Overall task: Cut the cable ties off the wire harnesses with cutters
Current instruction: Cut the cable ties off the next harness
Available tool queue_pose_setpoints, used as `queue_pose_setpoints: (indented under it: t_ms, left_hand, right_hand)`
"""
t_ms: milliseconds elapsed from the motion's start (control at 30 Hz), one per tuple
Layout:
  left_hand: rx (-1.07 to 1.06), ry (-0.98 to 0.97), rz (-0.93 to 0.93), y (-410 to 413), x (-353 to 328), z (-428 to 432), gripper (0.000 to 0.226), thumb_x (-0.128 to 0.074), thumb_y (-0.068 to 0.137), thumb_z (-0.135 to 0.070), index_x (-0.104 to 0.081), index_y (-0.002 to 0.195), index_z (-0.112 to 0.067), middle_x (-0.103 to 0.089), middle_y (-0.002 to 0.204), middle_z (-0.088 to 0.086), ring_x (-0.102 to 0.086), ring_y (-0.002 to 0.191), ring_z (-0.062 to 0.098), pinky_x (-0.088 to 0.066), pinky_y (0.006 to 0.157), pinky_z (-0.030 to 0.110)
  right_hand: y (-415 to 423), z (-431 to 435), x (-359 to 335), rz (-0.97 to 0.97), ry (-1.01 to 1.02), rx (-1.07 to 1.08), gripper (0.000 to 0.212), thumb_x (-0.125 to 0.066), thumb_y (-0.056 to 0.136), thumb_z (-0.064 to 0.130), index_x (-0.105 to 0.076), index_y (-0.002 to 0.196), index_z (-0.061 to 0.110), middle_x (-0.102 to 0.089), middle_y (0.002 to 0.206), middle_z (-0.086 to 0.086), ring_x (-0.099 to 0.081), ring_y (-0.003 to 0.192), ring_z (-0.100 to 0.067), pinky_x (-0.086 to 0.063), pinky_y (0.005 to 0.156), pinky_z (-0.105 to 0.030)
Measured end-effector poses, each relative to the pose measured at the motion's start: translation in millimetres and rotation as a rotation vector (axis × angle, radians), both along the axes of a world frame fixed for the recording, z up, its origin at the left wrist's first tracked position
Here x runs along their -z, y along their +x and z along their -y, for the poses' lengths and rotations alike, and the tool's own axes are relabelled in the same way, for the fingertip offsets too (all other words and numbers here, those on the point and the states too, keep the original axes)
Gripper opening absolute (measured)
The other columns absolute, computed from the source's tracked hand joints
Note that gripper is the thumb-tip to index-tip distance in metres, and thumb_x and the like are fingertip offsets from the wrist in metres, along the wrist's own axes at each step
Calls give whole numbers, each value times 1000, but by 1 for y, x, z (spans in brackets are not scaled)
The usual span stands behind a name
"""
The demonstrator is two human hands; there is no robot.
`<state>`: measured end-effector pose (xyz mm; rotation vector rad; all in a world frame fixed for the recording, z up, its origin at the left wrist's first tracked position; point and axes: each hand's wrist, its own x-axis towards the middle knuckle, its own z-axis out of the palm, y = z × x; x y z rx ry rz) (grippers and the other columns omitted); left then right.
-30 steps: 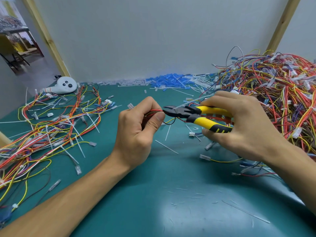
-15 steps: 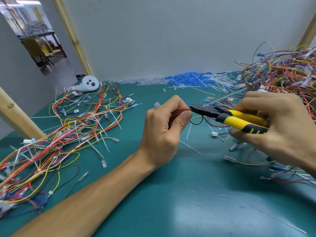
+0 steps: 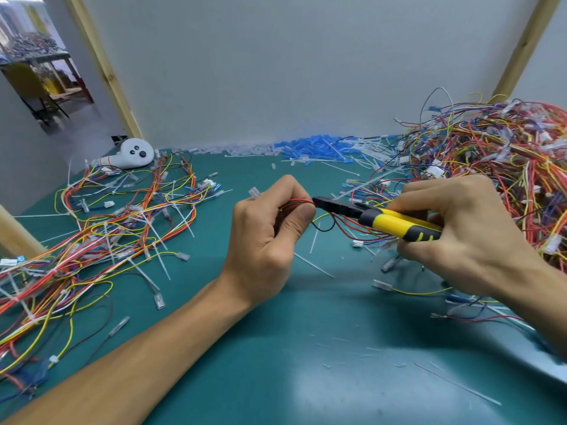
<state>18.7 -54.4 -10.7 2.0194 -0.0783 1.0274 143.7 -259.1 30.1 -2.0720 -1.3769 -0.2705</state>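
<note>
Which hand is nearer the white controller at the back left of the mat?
Left. The left hand, pinching a wire bundle, is right of the white controller and closer to the camera; the right hand, gripping the cutters, lies farther right.

cutters (image 3: 395,223) handles: we read no txt/brand
white controller (image 3: 135,153): no legible lbl, we see none
wire pile (image 3: 491,167) tags: too small, we can't read

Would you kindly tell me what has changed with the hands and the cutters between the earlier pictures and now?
Very little. The handles of the cutters in the right hand look squeezed slightly closer together, and the nose is at the red wires pinched by the left hand. Nothing was picked up or let go; both grips stayed as they were.
</note>
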Motion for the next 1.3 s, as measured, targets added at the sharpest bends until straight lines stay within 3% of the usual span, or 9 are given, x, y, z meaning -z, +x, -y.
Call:
queue_pose_setpoints:
  t_ms: [133,300,400,533,733,867,967,1100,1300]
  left_hand:
    - [-4,1,5,0,-2,-1,24,-56,99,-11,-50,76,-10,-37,57,-4,-32,51,16,-24,51,28]
    - [-13,-9,27,-1,-3,-2,25,-56,100,-15,-51,77,-7,-36,56,-7,-32,50,16,-25,49,30]
    - [-11,-43,36,-1,-1,-4,26,-56,100,-18,-50,77,-8,-35,56,-4,-31,50,18,-23,49,31]
    - [3,-156,47,1,3,-5,31,-56,100,-32,-52,80,-10,-33,56,-9,-27,50,18,-21,51,31]
    - [32,-171,29,3,7,-4,30,-55,100,-34,-53,81,-11,-33,57,-10,-27,49,16,-20,52,28]
    - [41,-151,22,3,7,-4,30,-55,100,-33,-52,80,-11,-33,57,-11,-27,49,14,-20,52,26]
    - [40,-189,27,4,6,-6,32,-56,100,-36,-53,81,-10,-32,58,-9,-25,51,17,-20,54,28]
    - [30,-191,42,4,5,-9,32,-56,100,-36,-53,81,-10,-32,58,-7,-25,51,18,-20,54,29]
    - [24,-181,41,5,4,-8,31,-56,101,-32,-53,80,-9,-33,57,-6,-27,50,18,-21,53,30]
  right_hand:
    - [-1,0,2,-33,-15,9,13,-61,57,23,-65,62,12,-49,59,-6,-43,60,-28,-33,55,-42]
    - [-2,-4,7,-115,48,9,8,-62,56,21,-62,60,27,-48,57,-3,-41,58,-24,-31,53,-41]
    - [-1,-7,9,-40,46,-11,19,-68,56,20,-67,75,23,-53,70,5,-47,66,-21,-33,57,-36]
    - [8,-4,9,61,65,23,41,-73,60,21,-73,101,21,-62,92,7,-59,81,-27,-50,68,-43]
    - [11,-2,11,98,37,23,22,-70,63,20,-70,85,17,-60,79,0,-54,72,-30,-46,61,-42]
    - [11,-1,7,25,-5,23,18,-69,57,22,-63,74,23,-54,71,5,-47,67,-15,-36,58,-37]
    - [10,-2,8,-13,11,51,28,-75,57,27,-62,81,25,-57,80,8,-51,75,-13,-41,64,-37]
    - [8,-4,8,-19,48,67,40,-79,57,28,-68,96,24,-60,92,12,-56,86,-21,-49,73,-42]
    - [8,-3,9,26,94,74,44,-79,58,26,-71,100,22,-59,92,8,-55,84,-21,-46,73,-35]
